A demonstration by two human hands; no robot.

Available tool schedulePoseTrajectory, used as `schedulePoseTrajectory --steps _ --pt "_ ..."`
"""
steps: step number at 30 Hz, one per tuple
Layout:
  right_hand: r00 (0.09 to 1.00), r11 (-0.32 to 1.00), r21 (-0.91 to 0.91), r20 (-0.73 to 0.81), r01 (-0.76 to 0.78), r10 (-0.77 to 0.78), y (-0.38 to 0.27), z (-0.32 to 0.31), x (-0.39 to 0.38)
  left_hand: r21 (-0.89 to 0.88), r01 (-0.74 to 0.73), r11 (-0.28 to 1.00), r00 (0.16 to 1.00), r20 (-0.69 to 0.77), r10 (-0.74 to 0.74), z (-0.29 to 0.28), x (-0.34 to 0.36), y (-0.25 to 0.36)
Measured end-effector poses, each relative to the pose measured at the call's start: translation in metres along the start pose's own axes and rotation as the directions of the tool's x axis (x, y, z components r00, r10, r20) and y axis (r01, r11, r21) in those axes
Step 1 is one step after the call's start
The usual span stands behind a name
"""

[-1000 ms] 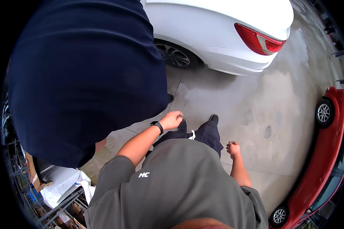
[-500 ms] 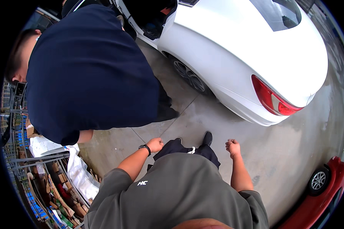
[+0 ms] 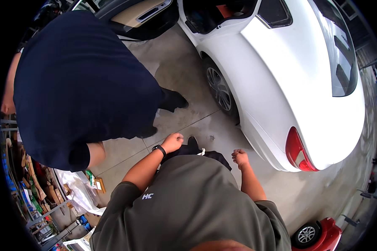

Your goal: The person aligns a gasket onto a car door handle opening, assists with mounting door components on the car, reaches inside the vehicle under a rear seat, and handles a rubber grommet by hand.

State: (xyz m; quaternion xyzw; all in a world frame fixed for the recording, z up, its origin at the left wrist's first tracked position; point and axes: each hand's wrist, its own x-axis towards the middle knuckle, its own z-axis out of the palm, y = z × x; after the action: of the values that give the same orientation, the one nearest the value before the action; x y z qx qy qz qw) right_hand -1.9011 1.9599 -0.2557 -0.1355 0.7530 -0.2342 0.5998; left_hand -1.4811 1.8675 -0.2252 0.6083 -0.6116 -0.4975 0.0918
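My left hand, with a dark watch on its wrist, hangs in front of my body with its fingers curled in and no object showing in it. Out to the right, my right hand is also loosely closed, and nothing shows in it. Neither hand touches anything. The white car stands ahead and to the right, its rear wheel and red tail light facing my side. A rear door of it is swung open.
Close on my left, a person in a dark blue shirt bends forward. Shelving with boxes and parts, along with white plastic sheeting, lines the left. A red car is at the lower right. Grey concrete floor lies between.
I have moved forward and turned somewhat left, so more of the white car's open door shows. The person in blue has shifted left in view. Both my hands stay curled.
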Motion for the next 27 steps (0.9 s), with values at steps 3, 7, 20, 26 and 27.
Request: schedulePoseTrajectory --steps 3,7,20,26,27 --pt "0.998 0.998 -0.051 0.057 0.031 -0.028 -0.023 0.023 0.012 -0.187 0.154 0.970 0.988 0.026 -0.151 -0.023 0.034 -0.009" --pt "0.997 0.981 -0.181 0.035 0.073 -0.068 -0.068 0.044 0.026 -0.264 0.236 0.935 0.971 0.014 -0.241 -0.045 0.072 -0.036" --pt "0.975 0.850 -0.501 0.213 0.164 -0.063 -0.227 0.171 0.204 -0.144 0.524 0.840 0.843 -0.053 -0.535 -0.117 0.066 -0.228" --pt "0.937 0.645 -0.681 0.286 0.347 -0.202 -0.407 0.299 0.285 -0.260 0.535 0.804 0.829 -0.023 -0.559 -0.234 0.120 -0.181" --pt "0.919 0.617 -0.683 0.327 0.390 -0.219 -0.451 0.320 0.292 -0.376 0.529 0.761 0.806 -0.058 -0.589 -0.251 0.146 -0.170"
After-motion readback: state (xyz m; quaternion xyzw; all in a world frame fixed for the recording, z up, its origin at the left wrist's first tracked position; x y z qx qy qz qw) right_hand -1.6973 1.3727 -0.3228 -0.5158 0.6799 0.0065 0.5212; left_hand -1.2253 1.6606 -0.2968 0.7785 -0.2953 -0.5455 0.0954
